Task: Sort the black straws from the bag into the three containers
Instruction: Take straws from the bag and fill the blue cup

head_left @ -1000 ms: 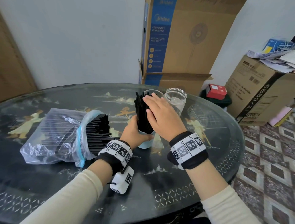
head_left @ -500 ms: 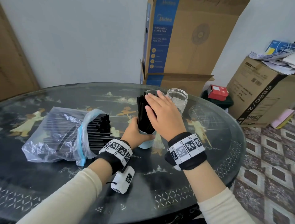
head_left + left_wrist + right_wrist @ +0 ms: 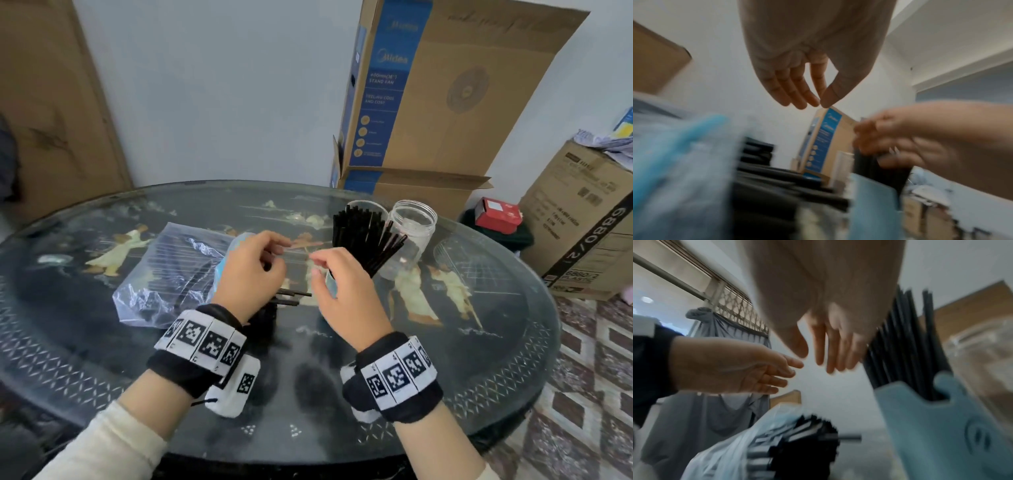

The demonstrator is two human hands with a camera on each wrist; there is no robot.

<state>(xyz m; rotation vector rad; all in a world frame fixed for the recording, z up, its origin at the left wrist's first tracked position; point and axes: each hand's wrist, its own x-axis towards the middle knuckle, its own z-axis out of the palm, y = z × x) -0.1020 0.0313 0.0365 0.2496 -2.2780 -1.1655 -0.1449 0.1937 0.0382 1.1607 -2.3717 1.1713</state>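
Note:
A blue cup (image 3: 931, 426) stands mid-table with a bundle of black straws (image 3: 363, 240) leaning and fanned to the right in it. In the head view my right hand hides most of the cup. A clear zip bag (image 3: 171, 270) lies to its left, black straws (image 3: 291, 298) poking out of its mouth. Both hands hover between bag and cup, close together. My left hand (image 3: 270, 257) hangs with loosely curled fingers, thumb near the fingertips (image 3: 803, 104), holding nothing. My right hand (image 3: 317, 263) has relaxed, nearly straight fingers (image 3: 830, 353) and is empty.
Two clear jars stand behind the cup: one (image 3: 366, 209) behind the straws, one (image 3: 411, 233) to the right. The round glass table (image 3: 445, 394) ends close on the right. Cardboard boxes (image 3: 428, 102) and a red box (image 3: 496, 216) stand beyond it.
Both hands have let go of the cup and its straw bundle and drawn back toward the bag's mouth. The freed straws now fan out to the right.

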